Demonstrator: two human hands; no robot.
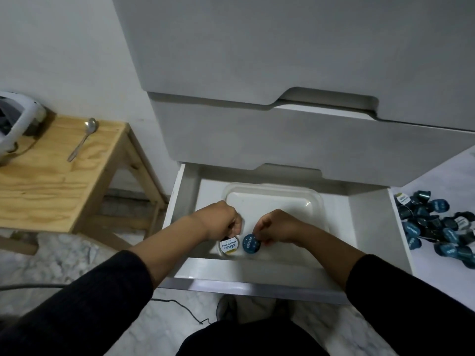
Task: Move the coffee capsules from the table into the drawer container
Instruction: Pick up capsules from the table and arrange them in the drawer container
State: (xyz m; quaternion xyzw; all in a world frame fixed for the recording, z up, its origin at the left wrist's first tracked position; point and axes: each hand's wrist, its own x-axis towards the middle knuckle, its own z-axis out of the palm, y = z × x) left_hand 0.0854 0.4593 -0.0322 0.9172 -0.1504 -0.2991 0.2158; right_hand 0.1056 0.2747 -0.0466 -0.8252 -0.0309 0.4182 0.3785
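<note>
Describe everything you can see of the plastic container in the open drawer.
The plastic container is a shallow, translucent white tub, squarish with rounded corners and a raised rim. It sits flat inside the open bottom drawer. Its far part looks bare. At its near edge the left hand holds a white-lidded coffee capsule and the right hand a blue-lidded coffee capsule. Whether either capsule touches the container cannot be told.
</note>
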